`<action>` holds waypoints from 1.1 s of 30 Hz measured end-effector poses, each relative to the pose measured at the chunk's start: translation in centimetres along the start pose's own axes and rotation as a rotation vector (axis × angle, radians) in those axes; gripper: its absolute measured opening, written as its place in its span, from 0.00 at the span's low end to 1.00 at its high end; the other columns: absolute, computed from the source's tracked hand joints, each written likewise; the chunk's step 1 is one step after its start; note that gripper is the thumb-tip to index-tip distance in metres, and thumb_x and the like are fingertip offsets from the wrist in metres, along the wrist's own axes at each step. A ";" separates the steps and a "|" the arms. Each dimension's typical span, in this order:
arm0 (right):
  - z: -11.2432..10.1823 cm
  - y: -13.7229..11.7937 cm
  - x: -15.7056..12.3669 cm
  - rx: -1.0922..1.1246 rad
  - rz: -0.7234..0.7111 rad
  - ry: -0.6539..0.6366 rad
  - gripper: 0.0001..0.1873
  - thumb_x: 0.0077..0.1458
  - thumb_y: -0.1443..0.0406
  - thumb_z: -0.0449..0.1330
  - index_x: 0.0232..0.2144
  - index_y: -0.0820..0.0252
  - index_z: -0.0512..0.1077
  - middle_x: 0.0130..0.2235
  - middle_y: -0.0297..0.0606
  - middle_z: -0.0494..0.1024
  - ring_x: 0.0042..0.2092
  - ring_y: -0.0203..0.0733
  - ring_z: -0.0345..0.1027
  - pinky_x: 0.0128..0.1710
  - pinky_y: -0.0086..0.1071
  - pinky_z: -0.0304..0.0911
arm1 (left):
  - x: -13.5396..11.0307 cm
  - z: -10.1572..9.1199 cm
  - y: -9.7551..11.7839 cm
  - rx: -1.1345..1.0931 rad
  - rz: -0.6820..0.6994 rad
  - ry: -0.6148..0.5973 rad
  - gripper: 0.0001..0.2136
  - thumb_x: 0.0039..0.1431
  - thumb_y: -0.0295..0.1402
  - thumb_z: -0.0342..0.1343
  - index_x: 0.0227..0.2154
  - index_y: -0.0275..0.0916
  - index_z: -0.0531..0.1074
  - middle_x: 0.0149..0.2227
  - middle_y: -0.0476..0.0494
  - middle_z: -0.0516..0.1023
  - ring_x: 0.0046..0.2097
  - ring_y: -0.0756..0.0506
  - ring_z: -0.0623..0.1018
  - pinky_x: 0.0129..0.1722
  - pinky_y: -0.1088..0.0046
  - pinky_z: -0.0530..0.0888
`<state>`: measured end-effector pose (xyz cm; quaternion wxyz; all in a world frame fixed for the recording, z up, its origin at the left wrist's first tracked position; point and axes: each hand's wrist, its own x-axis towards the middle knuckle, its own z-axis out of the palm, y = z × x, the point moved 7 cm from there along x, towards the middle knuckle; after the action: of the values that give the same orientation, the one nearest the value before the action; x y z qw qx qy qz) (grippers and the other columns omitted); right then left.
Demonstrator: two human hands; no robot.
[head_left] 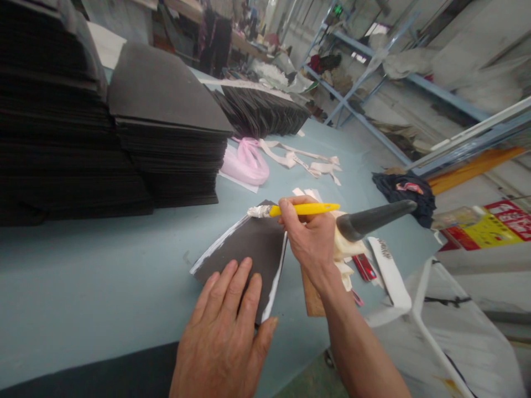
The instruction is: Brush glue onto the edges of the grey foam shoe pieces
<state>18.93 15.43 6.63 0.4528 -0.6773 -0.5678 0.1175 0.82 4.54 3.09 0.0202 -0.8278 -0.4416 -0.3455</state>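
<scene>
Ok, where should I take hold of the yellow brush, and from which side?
Probably best by its yellow handle, coming from picture right: the handle points that way, while the white-coated bristles point left, at the dark sheet's edge. The right hand pinches it near the bristles, leaving the handle's far end free.

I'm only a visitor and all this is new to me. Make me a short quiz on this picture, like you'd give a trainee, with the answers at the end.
1. True or false: the left hand rests on the black panel.

2. What does the right hand hold?
A) a pair of scissors
B) a paintbrush with a yellow handle
C) a hammer

3. Where on the black panel does the white coating show, as the camera sees it?

Key:
1. True.
2. B.
3. Along its left and right edges.
</scene>
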 end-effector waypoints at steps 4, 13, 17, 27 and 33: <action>-0.2 0.5 0.8 -0.012 -0.003 0.002 0.16 0.63 0.50 0.65 0.34 0.55 0.79 0.25 0.30 0.80 0.26 0.38 0.73 0.28 0.30 0.65 | -0.2 0.2 0.0 -0.001 0.006 -0.013 0.19 0.75 0.40 0.48 0.56 0.34 0.76 0.62 0.35 0.81 0.62 0.34 0.79 0.60 0.53 0.73; -0.8 1.0 2.4 -0.110 -0.009 0.039 0.18 0.63 0.50 0.63 0.32 0.57 0.81 0.26 0.33 0.82 0.28 0.39 0.76 0.31 0.32 0.64 | -0.6 0.8 -0.1 -0.007 0.018 -0.061 0.21 0.74 0.42 0.51 0.59 0.34 0.74 0.66 0.35 0.78 0.65 0.33 0.76 0.62 0.51 0.73; -1.3 1.4 3.2 -0.138 -0.008 0.070 0.19 0.63 0.48 0.63 0.34 0.57 0.81 0.26 0.34 0.82 0.28 0.41 0.75 0.30 0.32 0.64 | -0.8 0.8 -0.1 -0.004 0.017 -0.070 0.21 0.74 0.42 0.51 0.61 0.35 0.73 0.67 0.36 0.77 0.66 0.34 0.75 0.64 0.51 0.71; -1.4 -0.3 1.7 0.056 0.003 0.083 0.16 0.62 0.51 0.65 0.34 0.57 0.79 0.25 0.30 0.81 0.27 0.37 0.74 0.29 0.30 0.66 | -0.3 0.5 0.2 -0.016 -0.018 -0.038 0.19 0.75 0.39 0.47 0.58 0.33 0.74 0.64 0.34 0.79 0.64 0.33 0.76 0.64 0.51 0.68; 1.1 -2.0 -1.6 0.232 0.050 -0.133 0.16 0.63 0.52 0.66 0.34 0.57 0.79 0.25 0.30 0.80 0.25 0.34 0.73 0.27 0.28 0.66 | 0.0 0.4 0.2 -0.023 -0.006 -0.029 0.19 0.75 0.39 0.48 0.57 0.32 0.75 0.63 0.32 0.80 0.63 0.32 0.77 0.63 0.51 0.68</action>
<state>16.36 14.45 6.92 0.4866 -0.6250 -0.5621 0.2382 1.21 4.51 2.83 0.0034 -0.8314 -0.4405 -0.3386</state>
